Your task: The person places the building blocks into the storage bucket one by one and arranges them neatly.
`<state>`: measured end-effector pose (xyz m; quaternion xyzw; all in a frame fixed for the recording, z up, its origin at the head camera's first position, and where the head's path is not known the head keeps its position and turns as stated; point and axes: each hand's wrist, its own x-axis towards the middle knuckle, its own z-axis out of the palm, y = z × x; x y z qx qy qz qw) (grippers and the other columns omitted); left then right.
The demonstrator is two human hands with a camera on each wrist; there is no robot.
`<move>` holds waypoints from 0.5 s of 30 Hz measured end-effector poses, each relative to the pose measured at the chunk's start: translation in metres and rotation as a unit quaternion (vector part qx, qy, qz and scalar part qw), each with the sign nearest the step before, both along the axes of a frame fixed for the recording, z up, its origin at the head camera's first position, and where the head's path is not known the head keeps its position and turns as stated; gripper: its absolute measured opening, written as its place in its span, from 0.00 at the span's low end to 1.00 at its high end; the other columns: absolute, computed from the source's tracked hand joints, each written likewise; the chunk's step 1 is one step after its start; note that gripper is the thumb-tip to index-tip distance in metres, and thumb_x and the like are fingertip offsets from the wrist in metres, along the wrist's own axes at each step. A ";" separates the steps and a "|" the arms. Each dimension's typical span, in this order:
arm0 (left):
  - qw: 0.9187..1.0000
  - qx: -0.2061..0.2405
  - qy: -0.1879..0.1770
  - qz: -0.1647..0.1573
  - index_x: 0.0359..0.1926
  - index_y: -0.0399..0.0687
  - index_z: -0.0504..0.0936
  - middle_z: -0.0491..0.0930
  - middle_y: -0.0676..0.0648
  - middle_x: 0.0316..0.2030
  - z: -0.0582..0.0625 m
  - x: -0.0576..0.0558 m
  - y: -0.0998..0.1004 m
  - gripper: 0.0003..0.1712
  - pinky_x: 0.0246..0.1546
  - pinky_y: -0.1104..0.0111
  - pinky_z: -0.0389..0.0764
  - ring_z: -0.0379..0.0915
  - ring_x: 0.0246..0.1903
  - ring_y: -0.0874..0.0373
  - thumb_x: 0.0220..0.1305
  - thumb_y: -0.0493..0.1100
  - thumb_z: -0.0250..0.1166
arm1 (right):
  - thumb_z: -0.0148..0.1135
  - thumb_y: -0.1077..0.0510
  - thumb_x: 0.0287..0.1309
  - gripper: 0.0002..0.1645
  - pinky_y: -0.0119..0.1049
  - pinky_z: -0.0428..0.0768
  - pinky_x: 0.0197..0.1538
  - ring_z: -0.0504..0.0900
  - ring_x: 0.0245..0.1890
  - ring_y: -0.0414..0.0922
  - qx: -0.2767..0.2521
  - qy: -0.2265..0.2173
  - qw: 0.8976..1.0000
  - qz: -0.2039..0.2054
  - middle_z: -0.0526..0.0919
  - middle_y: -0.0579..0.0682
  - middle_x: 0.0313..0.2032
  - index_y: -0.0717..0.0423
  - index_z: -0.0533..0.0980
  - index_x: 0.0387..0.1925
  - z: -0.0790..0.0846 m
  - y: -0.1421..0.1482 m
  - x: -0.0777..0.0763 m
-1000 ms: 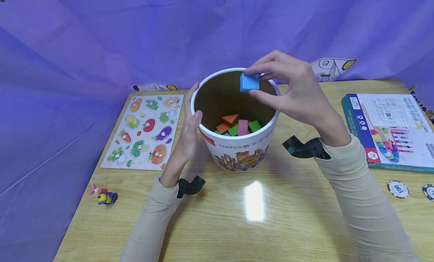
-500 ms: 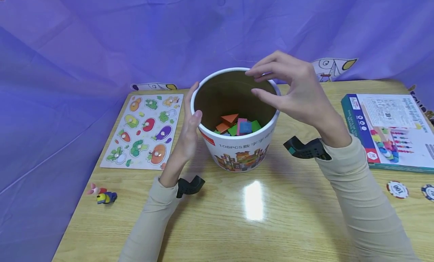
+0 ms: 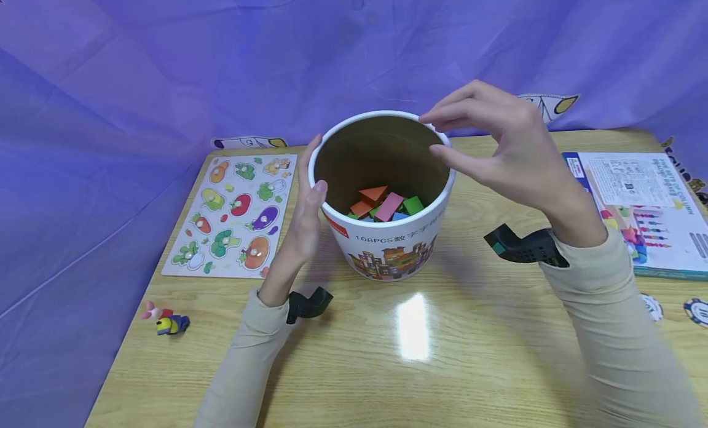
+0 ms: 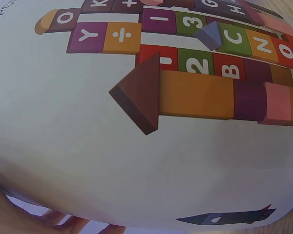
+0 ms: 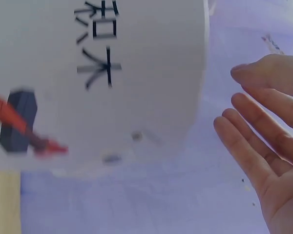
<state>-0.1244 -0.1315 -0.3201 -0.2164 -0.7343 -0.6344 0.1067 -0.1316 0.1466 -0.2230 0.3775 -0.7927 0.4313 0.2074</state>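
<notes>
A white bucket (image 3: pixel 395 240) with printed block pictures stands upright on the table, its mouth tilted into view. Inside lie several coloured blocks, among them an orange triangle (image 3: pixel 373 195), a pink block (image 3: pixel 389 206), a green block (image 3: pixel 412 205) and a partly covered blue block (image 3: pixel 399 216). My left hand (image 3: pixel 307 222) holds the bucket's left side, thumb at the rim and fingers round the outer wall. By the right rim my right hand (image 3: pixel 506 139) hovers with thumb and fingers apart and nothing between them; the right wrist view shows the bare fingers (image 5: pixel 244 146) beside the bucket wall.
A vegetable puzzle board (image 3: pixel 229 216) lies on the left, with small toy figures (image 3: pixel 173 324) nearer the front. On the right are a boxed toy set (image 3: pixel 644 200) and poker chips (image 3: pixel 698 310). A purple cloth (image 3: pixel 254 59) hangs behind the table (image 3: pixel 354 366).
My right hand let go of a blue block, which fell into the bucket and now lies partly under the pink one. That hand then moved right. The left hand stayed on the bucket.
</notes>
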 end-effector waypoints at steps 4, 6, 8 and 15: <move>1.000 -0.009 -0.010 -0.001 0.76 0.61 0.45 0.48 0.55 0.73 0.001 0.001 -0.001 0.50 0.67 0.39 0.58 0.50 0.71 0.54 0.60 0.77 0.46 | 0.70 0.73 0.47 0.22 0.27 0.78 0.53 0.83 0.45 0.32 0.027 0.008 0.999 -0.022 0.83 0.49 0.43 0.60 0.82 0.47 0.003 0.016 0.006; 1.000 -0.018 -0.016 -0.002 0.76 0.62 0.45 0.47 0.55 0.73 0.003 0.002 -0.003 0.51 0.68 0.40 0.57 0.49 0.71 0.56 0.59 0.78 0.46 | 0.70 0.74 0.47 0.23 0.25 0.77 0.54 0.82 0.46 0.30 0.040 0.014 0.998 -0.039 0.83 0.49 0.43 0.59 0.83 0.48 0.003 0.025 0.009; 0.999 -0.028 -0.024 -0.006 0.76 0.63 0.46 0.48 0.56 0.73 0.005 0.002 -0.007 0.51 0.68 0.40 0.57 0.48 0.71 0.57 0.59 0.79 0.47 | 0.70 0.74 0.48 0.24 0.23 0.75 0.54 0.81 0.47 0.29 0.052 0.018 0.997 -0.055 0.83 0.50 0.44 0.57 0.83 0.48 0.002 0.035 0.011; 0.997 -0.073 -0.015 0.006 0.75 0.65 0.50 0.57 0.52 0.70 0.010 -0.001 -0.035 0.37 0.64 0.43 0.63 0.55 0.70 0.56 0.70 0.68 0.41 | 0.70 0.71 0.50 0.29 0.17 0.67 0.56 0.74 0.50 0.22 0.100 0.009 0.987 -0.126 0.80 0.42 0.48 0.50 0.80 0.55 -0.012 0.075 0.015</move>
